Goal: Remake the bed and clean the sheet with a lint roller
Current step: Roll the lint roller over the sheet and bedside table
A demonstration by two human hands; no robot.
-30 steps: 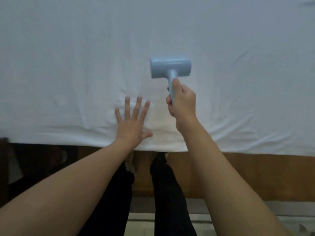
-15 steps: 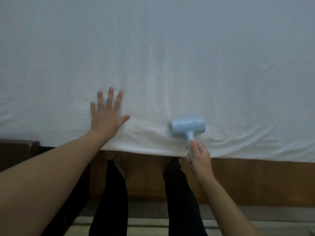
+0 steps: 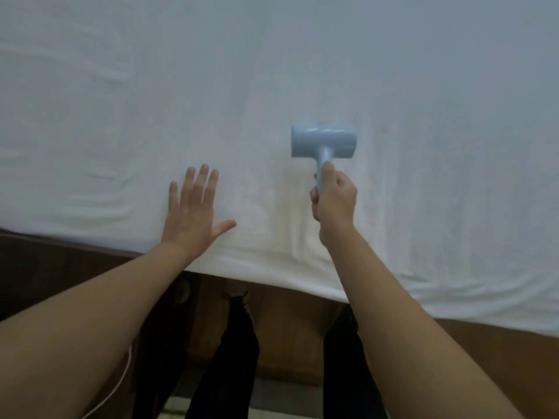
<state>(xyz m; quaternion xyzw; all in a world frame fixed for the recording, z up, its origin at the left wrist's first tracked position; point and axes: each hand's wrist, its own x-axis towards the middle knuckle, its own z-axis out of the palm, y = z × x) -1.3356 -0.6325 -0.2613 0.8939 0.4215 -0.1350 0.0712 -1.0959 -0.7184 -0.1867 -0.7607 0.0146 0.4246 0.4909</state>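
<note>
Left hand: left hand (image 3: 192, 216) lies palm down on the white sheet (image 3: 302, 71) near the bed's near edge, fingers straight and spread, thumb out to the right; it grasps nothing.
Left forearm: bare, it reaches in from the lower left corner up to the sheet.
Cord: a thin white cord (image 3: 116, 388) shows low on the left, beside the forearm, against the dark floor area.
Sheet: it covers the whole upper part of the view, with soft ripples on the left and small creases along the near edge on the right; a faintly yellowish patch sits between the two hands.
Bed frame: brown wooden bed frame (image 3: 287, 334) runs below the sheet's hanging edge.
Legs: two legs in black trousers (image 3: 233, 358) stand against the frame, between the forearms.
Lint roller: pale blue lint roller (image 3: 323, 142) is on the sheet to the right of the left hand, well apart from it, its barrel crosswise and its handle pointing back toward the person.
Right hand: right hand (image 3: 334, 199) is clenched round the roller's handle, thumb along its top.
</note>
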